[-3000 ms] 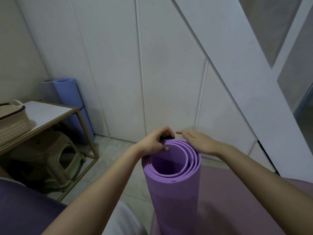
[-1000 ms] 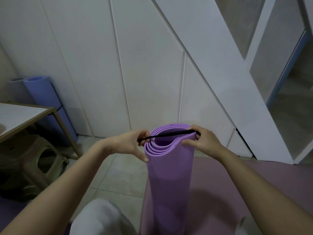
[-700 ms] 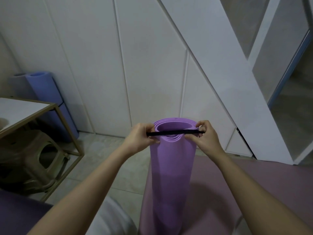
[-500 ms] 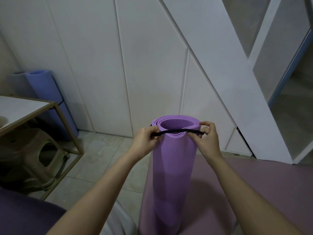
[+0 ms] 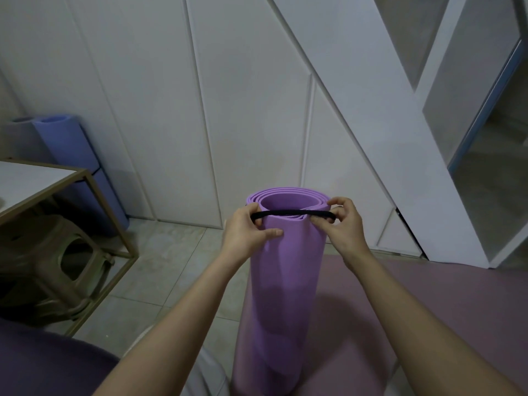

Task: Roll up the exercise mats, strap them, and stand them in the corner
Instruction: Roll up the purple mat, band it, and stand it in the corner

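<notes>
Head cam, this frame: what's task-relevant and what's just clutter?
Job in hand:
purple rolled mat, upright
black strap, stretched across its top end
left hand and right hand, both gripping the strap
blue rolled mat, standing in the corner
mauve mat, flat on the floor

Lying about:
table
plastic stool under it

Only one camera looked at this, and it sat on my head. It faced forward and down. It was close to my left hand (image 5: 245, 227) and right hand (image 5: 343, 227), which pinched the black strap (image 5: 291, 214) at the top of the purple mat (image 5: 285, 281) in the middle. The white wall (image 5: 171, 110) stood at 12 o'clock and the table (image 5: 28, 181) at 9 o'clock.
</notes>
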`<state>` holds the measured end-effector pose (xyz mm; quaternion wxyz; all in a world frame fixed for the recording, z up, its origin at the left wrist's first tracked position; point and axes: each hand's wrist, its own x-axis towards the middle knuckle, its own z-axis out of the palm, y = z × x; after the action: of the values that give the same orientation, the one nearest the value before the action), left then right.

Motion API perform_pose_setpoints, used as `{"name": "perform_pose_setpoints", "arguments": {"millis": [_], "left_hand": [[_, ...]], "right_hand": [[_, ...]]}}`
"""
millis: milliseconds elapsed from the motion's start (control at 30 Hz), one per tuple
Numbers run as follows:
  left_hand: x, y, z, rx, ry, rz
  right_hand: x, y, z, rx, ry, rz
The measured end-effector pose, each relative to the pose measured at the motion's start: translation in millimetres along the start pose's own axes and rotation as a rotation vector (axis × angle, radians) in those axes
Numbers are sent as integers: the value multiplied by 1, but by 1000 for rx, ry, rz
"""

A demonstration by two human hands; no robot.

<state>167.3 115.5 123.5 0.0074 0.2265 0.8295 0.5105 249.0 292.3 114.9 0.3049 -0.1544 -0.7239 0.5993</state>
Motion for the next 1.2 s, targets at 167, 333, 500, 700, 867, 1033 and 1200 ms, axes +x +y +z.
{"name": "perform_pose_setpoints", "arguments": {"millis": [167,333,500,700,867,1033,1200], "left_hand": [[-8,3,11,132,157,39],[-21,10,20,251,248,189],[-16,9,25,51,220,133],[-8,27,24,-49,18,-57],[-5,23,30,-72,107,-70],[-8,24,36,15,267,-43],[-11,16,37,82,305,70]], "right_hand": [[-6,-4,-1,20,-7,-33],[-9,3,2,-170,23,-175],[-12,-1,7,-13,59,-71],[-2,-11,-6,4,-93,83],[-2,-17,-10,-4,-152,109],[-4,-4,0,-139,56,-13],[-11,3,2,28,60,0]]}}
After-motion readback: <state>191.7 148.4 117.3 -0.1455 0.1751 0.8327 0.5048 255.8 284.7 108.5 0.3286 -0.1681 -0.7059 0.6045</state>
